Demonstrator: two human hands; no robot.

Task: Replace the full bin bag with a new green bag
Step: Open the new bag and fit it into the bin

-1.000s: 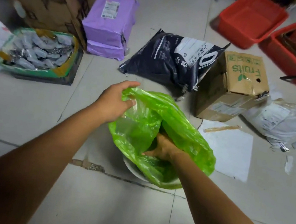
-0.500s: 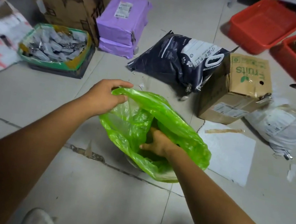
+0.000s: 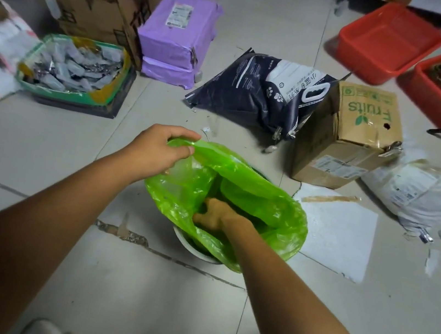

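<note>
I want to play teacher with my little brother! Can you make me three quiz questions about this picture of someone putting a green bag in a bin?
1. True or false: the left hand is pinching the rim of the green bag.
2. Where is the right hand? A) on the cardboard box marked Fruits B) inside the green bag C) flat on the floor
3. Fill in: the two tubs at the top right are coloured ____.

Key: 1 true; 2 B; 3 red.
</note>
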